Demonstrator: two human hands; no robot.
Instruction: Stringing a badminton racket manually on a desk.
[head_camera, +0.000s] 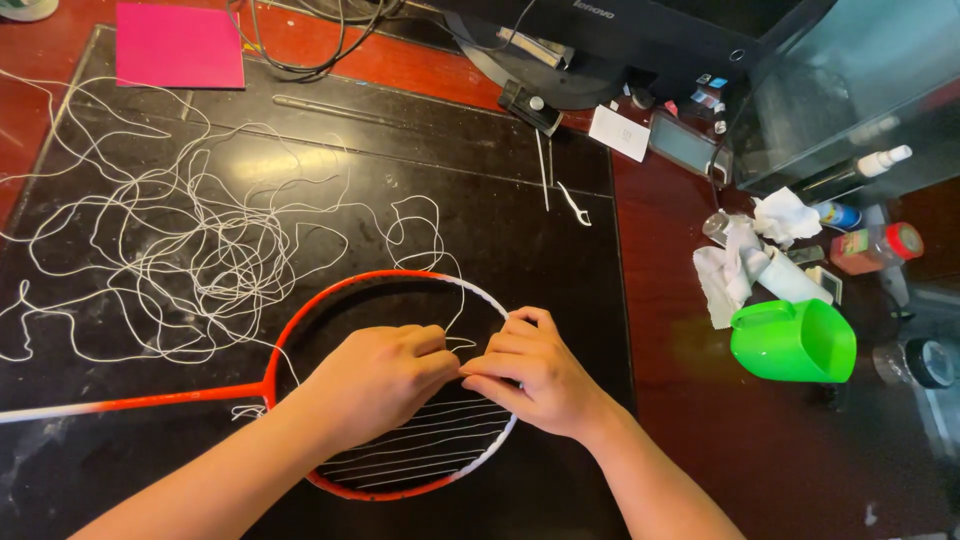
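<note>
We look down at a black mat (520, 230) on a dark red desk (720, 420). On the mat lies a badminton racket (345, 290) with an orange and white oval frame, its shaft running out to the left edge of the view. Only the lower part of the racket head carries string, in a few parallel white rows.

Our two hands meet over the middle of the racket head. Our left hand (375, 380) is curled, its fingertips pressed together on a thin white string (200, 250). Our right hand (535, 370) faces it, knuckle to knuckle, thumb and forefinger pinched together at the same spot, just beside the right side of the frame. A short loop of the string rises between the two hands.

The rest of the string sprawls in a loose tangle across the mat to the upper left of the racket.

A pink sheet of paper (180, 45) lies at the top left. To the right, on the bare desk, sit a bright green plastic cup (795, 340) on its side, crumpled white tissue (745, 260) and small bottles (875, 245). A black monitor base (580, 60) stands at the top.
</note>
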